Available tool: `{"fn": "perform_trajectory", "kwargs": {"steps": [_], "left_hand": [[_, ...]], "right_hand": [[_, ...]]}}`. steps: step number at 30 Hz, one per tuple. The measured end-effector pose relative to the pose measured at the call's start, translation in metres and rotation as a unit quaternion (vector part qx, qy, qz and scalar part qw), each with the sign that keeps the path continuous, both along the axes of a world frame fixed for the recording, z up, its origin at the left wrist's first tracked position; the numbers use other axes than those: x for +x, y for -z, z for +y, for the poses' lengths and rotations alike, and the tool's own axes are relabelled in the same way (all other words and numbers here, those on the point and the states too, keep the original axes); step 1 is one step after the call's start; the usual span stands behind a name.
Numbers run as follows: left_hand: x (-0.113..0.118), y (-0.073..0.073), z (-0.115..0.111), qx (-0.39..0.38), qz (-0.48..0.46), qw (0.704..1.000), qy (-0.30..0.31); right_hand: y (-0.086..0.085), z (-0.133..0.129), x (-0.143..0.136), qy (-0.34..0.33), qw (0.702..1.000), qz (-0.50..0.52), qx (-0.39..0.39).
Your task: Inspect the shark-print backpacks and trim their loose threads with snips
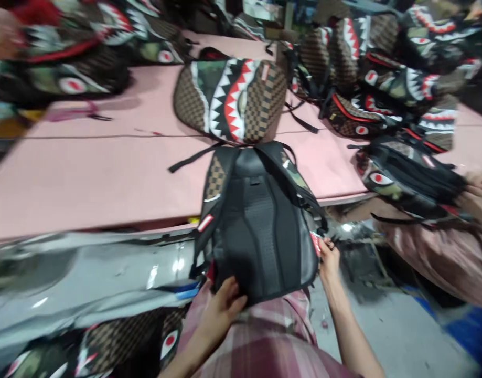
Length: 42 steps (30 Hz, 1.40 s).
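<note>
A black backpack (260,226) leans from my lap against the table edge, its padded back panel and shoulder straps facing me. My left hand (227,304) grips its lower left corner, thumb over the panel. On the other side my right hand (328,257) is closed on the lower right side, by a small red label (315,243). Just beyond its top, a brown checkered backpack (264,105) with a red and white shark-mouth print lies on the table.
The pink table (107,178) carries more shark-print bags (366,110) at the right and back left. To my right a co-worker's hand (480,199) holds a camouflage bag (406,178). More bags (122,341) lie low at left beside plastic sheeting (87,283).
</note>
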<state>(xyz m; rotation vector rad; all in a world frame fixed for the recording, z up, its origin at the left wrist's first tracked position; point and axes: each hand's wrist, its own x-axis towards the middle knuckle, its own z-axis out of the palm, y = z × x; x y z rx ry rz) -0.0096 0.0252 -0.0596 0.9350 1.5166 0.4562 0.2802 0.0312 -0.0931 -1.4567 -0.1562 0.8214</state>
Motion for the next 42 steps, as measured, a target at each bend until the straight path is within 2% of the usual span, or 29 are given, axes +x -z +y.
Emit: {"fn": "perform_trajectory", "kwargs": {"steps": [3, 5, 7, 9, 10, 12, 14, 16, 18, 19, 21, 22, 23, 25, 27, 29, 30, 33, 35, 37, 39, 42], "left_hand": [[-0.008, -0.004, 0.010, 0.031, 0.013, 0.996, 0.078], [-0.025, -0.009, 0.027, 0.112, 0.058, 0.988, 0.090], [-0.046, -0.009, 0.042, 0.213, 0.132, 0.967, 0.035], [-0.065, -0.001, 0.054, 0.292, 0.217, 0.930, -0.039], [-0.072, 0.005, 0.058, 0.318, 0.251, 0.913, -0.055], [-0.080, 0.019, 0.067, 0.334, 0.266, 0.903, -0.043], [-0.086, 0.029, 0.077, 0.318, 0.225, 0.921, -0.008], [-0.091, 0.028, 0.090, 0.293, 0.191, 0.937, 0.001], [-0.097, 0.017, 0.106, 0.312, 0.206, 0.927, -0.034], [-0.100, 0.010, 0.114, 0.347, 0.233, 0.906, -0.059], [-0.101, -0.002, 0.127, 0.454, 0.300, 0.835, -0.078], [-0.099, -0.005, 0.132, 0.512, 0.326, 0.793, -0.047], [-0.094, -0.005, 0.135, 0.560, 0.340, 0.756, 0.013], [-0.082, -0.001, 0.139, 0.598, 0.343, 0.707, 0.159], [-0.068, 0.007, 0.141, 0.572, 0.346, 0.705, 0.236], [-0.059, 0.015, 0.142, 0.534, 0.358, 0.728, 0.239], [-0.056, 0.017, 0.143, 0.521, 0.360, 0.737, 0.236], [-0.055, 0.021, 0.147, 0.516, 0.348, 0.745, 0.237], [-0.055, 0.021, 0.149, 0.526, 0.346, 0.744, 0.224], [-0.053, 0.019, 0.150, 0.536, 0.346, 0.737, 0.223], [-0.050, 0.015, 0.148, 0.541, 0.348, 0.731, 0.227], [-0.044, 0.011, 0.144, 0.535, 0.349, 0.739, 0.214]], "right_hand": [[0.002, 0.004, 0.002, -0.009, 1.000, 0.011, 0.000], [0.003, 0.004, 0.002, -0.008, 1.000, 0.008, -0.012], [0.002, 0.003, 0.001, -0.006, 1.000, -0.009, -0.023], [-0.001, 0.002, 0.000, -0.016, 0.999, -0.035, -0.027], [-0.002, 0.002, -0.001, -0.025, 0.998, -0.045, -0.030], [-0.005, 0.001, -0.002, -0.039, 0.997, -0.056, -0.037], [-0.007, 0.001, -0.002, -0.046, 0.996, -0.064, -0.042], [-0.008, 0.000, -0.003, -0.050, 0.994, -0.084, -0.050], [-0.008, -0.001, -0.002, -0.053, 0.989, -0.123, -0.067], [-0.007, -0.002, -0.002, -0.052, 0.985, -0.147, -0.079], [-0.008, -0.003, -0.002, -0.053, 0.973, -0.197, -0.109], [-0.009, -0.004, -0.002, -0.057, 0.965, -0.223, -0.125], [-0.010, -0.005, -0.002, -0.062, 0.956, -0.250, -0.140], [-0.017, -0.008, -0.004, -0.058, 0.934, -0.317, -0.157], [-0.027, -0.011, -0.007, -0.038, 0.907, -0.386, -0.162], [-0.039, -0.013, -0.016, -0.041, 0.874, -0.451, -0.176], [-0.045, -0.011, -0.022, -0.068, 0.855, -0.479, -0.186], [-0.062, 0.004, -0.051, -0.220, 0.791, -0.538, -0.189], [-0.070, 0.023, -0.076, -0.327, 0.742, -0.564, -0.156], [-0.076, 0.045, -0.102, -0.405, 0.687, -0.594, -0.112], [-0.078, 0.068, -0.124, -0.444, 0.637, -0.627, -0.070], [-0.075, 0.096, -0.148, -0.463, 0.568, -0.679, -0.048]]}}
